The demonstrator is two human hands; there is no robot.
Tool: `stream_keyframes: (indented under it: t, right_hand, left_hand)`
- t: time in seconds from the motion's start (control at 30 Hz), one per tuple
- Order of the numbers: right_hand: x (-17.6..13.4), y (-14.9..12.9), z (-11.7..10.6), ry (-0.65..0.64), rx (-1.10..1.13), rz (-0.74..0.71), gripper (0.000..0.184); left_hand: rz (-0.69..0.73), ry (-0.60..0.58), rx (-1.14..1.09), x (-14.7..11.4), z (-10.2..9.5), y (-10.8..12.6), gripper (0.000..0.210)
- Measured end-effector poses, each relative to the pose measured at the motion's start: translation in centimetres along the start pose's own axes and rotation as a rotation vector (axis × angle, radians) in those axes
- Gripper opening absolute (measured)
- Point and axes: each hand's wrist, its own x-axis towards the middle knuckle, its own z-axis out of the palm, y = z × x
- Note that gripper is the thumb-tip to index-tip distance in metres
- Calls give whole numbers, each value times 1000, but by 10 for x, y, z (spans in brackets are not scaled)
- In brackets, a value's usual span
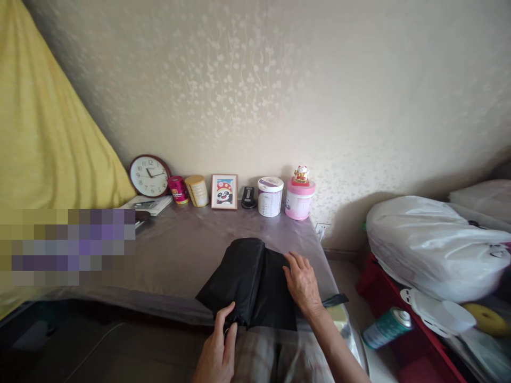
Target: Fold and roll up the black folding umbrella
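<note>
A folded piece of thin black sheet material (235,271), bag-like and slightly shiny, lies over the table's near edge and my lap. It has a puffy left part and a flat right part. My left hand (219,340) pinches its near edge between thumb and index finger, where the material is gathered. My right hand (302,282) rests on the right edge of the flat part, fingers loosely bent and slightly apart, thumb hidden. A black strip (336,300) sticks out to the right beyond my right wrist; whether it belongs to the same piece is hidden.
Along the wall on the covered table (171,255) stand a clock (149,176), a framed panda picture (224,192), a white tub (270,198) and a pink tub (298,201) with a cat figurine. To the right are a spray can (386,328) and a white bag (431,244) on a red box.
</note>
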Motion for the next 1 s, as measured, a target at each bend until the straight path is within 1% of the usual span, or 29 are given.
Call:
stream_keyframes:
  t: [0.07,0.13,0.23,0.3,0.37,0.4,0.43,0.47,0.5,0.53,0.57,0.6,0.63,0.67,0.73,0.87,0.93,1.0]
  right_hand:
    - [3,-4,2,-70,1,-176,30]
    - [0,-11,4,-165,45,-284,31]
    - [-16,-25,0,-292,96,-344,29]
    - [-32,-35,-9,-371,151,-382,27]
    - [-43,-40,-20,-452,267,-433,25]
    - [-46,-40,-25,-460,325,-419,24]
    - [-47,-36,-29,-434,361,-375,24]
    - [-46,-30,-31,-370,364,-296,24]
    - [-43,-22,-30,-282,337,-195,23]
    - [-38,-12,-28,-173,275,-86,23]
    - [-34,-2,-24,-92,210,13,24]
    - [-29,7,-19,-48,180,88,24]
    - [-25,16,-13,-30,191,151,23]
    - [-21,22,-8,-38,229,213,23]
    - [-16,29,0,-91,371,351,26]
    - [-11,24,3,-166,703,647,39]
    - [-9,17,1,-186,818,725,43]
    - [-7,10,-3,-232,917,755,45]
  left_hand:
    - [-27,-34,-20,0,-1,1,56]
    - [-35,-47,-22,1,-2,1,57]
    - [-18,-45,5,2,-2,-1,54]
    - [-3,-36,25,2,-2,-2,52]
    - [12,-22,46,3,-2,-4,50]
    - [17,-16,54,3,-1,-5,50]
    - [21,-13,60,3,-1,-6,49]
    - [24,-12,62,3,-1,-6,49]
    - [25,-12,60,3,-1,-7,49]
    - [25,-13,56,3,-1,-7,49]
    - [24,-15,51,3,-1,-7,49]
    - [22,-18,44,3,-1,-7,49]
    - [18,-23,37,3,-1,-7,50]
    - [13,-29,31,3,-2,-6,50]
    - [2,-43,22,2,-3,-4,52]
    - [-24,-65,17,1,-5,1,54]
    - [-35,-67,18,1,-5,3,55]
    - [-42,-69,13,1,-6,4,55]
